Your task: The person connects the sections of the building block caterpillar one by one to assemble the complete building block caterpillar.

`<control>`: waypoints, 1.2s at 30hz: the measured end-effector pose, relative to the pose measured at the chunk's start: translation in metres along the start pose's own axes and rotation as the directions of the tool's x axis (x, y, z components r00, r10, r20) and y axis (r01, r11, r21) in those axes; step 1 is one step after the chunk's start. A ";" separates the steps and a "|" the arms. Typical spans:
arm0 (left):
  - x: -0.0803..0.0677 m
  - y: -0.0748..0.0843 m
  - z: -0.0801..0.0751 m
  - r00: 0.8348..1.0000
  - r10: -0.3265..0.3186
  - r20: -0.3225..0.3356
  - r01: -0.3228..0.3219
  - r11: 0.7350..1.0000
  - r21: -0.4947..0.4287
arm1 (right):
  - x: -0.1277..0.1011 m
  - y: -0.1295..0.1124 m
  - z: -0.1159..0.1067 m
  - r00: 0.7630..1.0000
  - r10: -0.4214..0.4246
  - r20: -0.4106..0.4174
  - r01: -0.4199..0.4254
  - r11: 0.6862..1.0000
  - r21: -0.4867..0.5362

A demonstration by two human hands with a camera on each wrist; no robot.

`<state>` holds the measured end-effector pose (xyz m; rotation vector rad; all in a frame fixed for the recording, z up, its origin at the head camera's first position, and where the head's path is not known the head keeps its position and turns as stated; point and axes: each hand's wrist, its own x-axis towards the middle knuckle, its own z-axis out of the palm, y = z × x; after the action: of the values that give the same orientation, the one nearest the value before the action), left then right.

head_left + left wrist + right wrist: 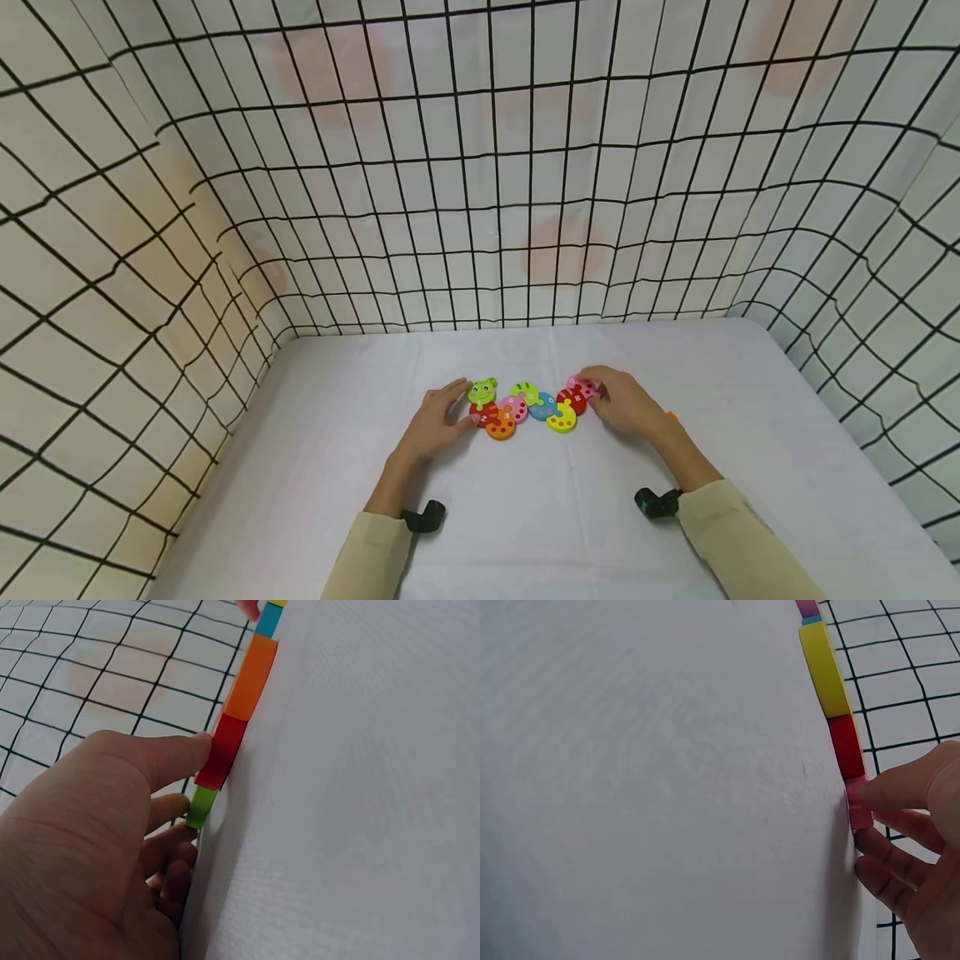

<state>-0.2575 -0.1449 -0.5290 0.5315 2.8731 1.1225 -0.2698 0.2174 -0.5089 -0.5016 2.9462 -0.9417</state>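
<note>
At nine o'clock of the scene our left hand point(437, 417) rests on the white counter point(315, 467), thumb and fingers lightly pinching the head end of the caterpillar puzzle point(528, 406). The left wrist view shows the thumb point(169, 756) pressed to the edge of the red piece point(223, 754), with the green head piece point(201, 808) just below it against the other fingers.

The puzzle lies flat near the centre of the counter, its coloured round pieces linked in a wavy row running from nine to three o'clock: green head point(482, 389), red, orange point(500, 427), pink, blue, yellow point(562, 417), red again.

At three o'clock our right hand point(625, 402) pinches the pink tail piece point(582, 387); the right wrist view shows a fingertip point(881, 796) on its edge point(859, 814), next to the red piece point(845, 746). A small orange thing point(671, 415) peeks out beyond that hand; we cannot tell what it is.

We judge the risk to be in the joints. With both ends held, a push inward could buckle the row and pop a middle piece loose; a pull outward could separate the links. Lifting either end could tip the neighbouring piece out.
</note>
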 end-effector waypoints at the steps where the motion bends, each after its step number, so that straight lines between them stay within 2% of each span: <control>1: 0.000 0.000 0.000 1.000 -0.001 0.005 0.001 1.000 0.008 | -0.001 0.001 -0.001 1.000 0.003 -0.006 -0.003 1.000 0.003; 7: 0.001 -0.002 0.001 1.000 -0.008 0.019 0.007 0.998 0.054 | -0.015 0.011 -0.014 0.998 0.051 -0.047 -0.051 0.999 0.016; 11: 0.002 -0.003 0.001 1.000 -0.017 0.017 0.017 0.998 0.052 | -0.029 0.024 -0.027 0.994 0.078 -0.071 -0.078 0.997 -0.002; 19: 0.004 -0.002 -0.001 1.000 -0.016 0.024 0.015 1.000 0.027 | -0.056 0.051 -0.048 0.995 0.069 -0.071 -0.071 0.997 -0.024; 27: 0.005 -0.001 -0.004 0.998 -0.021 0.058 0.021 1.000 0.012 | -0.074 0.060 -0.053 0.994 0.099 -0.041 -0.102 0.992 -0.079; 36: 0.006 0.000 -0.004 0.994 -0.075 0.079 0.075 0.997 0.005 | -0.083 0.059 -0.052 0.985 0.162 -0.050 -0.165 0.985 -0.052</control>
<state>-0.2636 -0.1461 -0.5253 0.4533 2.8015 1.0637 -0.2140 0.3167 -0.5071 -0.2367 3.0048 -0.8670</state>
